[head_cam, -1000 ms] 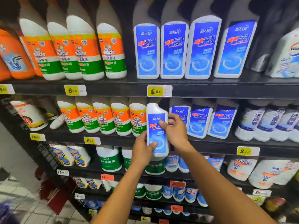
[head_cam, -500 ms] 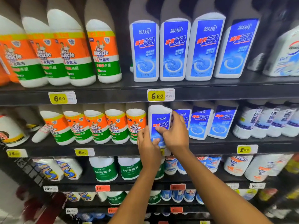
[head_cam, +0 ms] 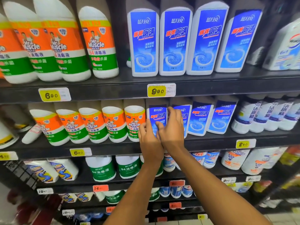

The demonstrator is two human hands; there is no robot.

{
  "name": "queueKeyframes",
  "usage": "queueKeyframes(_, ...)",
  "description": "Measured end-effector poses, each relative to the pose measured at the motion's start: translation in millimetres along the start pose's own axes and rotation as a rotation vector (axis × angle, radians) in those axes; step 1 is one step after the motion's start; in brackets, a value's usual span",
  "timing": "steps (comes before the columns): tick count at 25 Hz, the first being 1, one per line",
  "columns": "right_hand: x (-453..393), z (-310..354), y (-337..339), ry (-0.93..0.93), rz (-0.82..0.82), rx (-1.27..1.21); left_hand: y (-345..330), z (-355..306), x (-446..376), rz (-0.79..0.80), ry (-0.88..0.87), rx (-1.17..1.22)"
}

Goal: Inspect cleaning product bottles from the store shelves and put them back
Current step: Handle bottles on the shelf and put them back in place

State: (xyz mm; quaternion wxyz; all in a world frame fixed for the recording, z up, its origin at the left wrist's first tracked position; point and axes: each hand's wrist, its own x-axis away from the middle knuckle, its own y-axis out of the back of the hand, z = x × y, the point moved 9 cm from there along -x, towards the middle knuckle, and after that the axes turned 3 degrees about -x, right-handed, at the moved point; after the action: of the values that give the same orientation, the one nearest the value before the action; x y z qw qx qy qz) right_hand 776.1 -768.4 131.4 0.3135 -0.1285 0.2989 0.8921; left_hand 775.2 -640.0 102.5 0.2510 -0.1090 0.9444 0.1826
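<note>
1. On the second shelf (head_cam: 113, 148) from the top, both hands are meeting at one blue-label toilet cleaner bottle (head_cam: 157, 117), which is standing upright in its row.
2. Left hand (head_cam: 150, 140) is lying against the bottle's lower left edge, fingers laid along its side; whether they are curling round it cannot be told.
3. Right hand (head_cam: 172, 130) is covering the bottle's right half, thumb lying across the label front and fingers reaching up along the right edge, gripping it.
4. Just left of the left hand, orange-and-green Mr Muscle bottles (head_cam: 112, 125) are standing in a row, the nearest touching or almost touching the held bottle.
5. Just right of the right hand, more blue-label bottles (head_cam: 211, 117) are standing side by side.
6. Above both hands, a yellow price tag (head_cam: 156, 91) is showing 9.90 on the shelf edge, with larger blue-label bottles (head_cam: 175, 43) above it.
</note>
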Motion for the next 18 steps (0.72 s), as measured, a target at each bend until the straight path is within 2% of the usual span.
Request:
queueKeyframes(2, 3, -4, -4, 0.011, 0.02, 0.002, -3, 2, 1, 0.041, 0.029, 0.018)
queueKeyframes(7, 26, -24, -9, 0.025, 0.002, -0.11, -6, 21, 9, 0.067, 0.075, -0.11)
queueKeyframes(12, 29, -44, -8, -0.016, -0.002, 0.087, -11, 33, 10, 0.153, 0.146, -0.188)
queueKeyframes(14, 27, -47, -5, -0.021, -0.007, 0.2, -9, 30, 9, 0.157, 0.114, -0.207)
queueKeyframes(18, 26, -52, -4, 0.011, 0.017, 0.266, 3, 9, 1, 0.132, 0.006, -0.206)
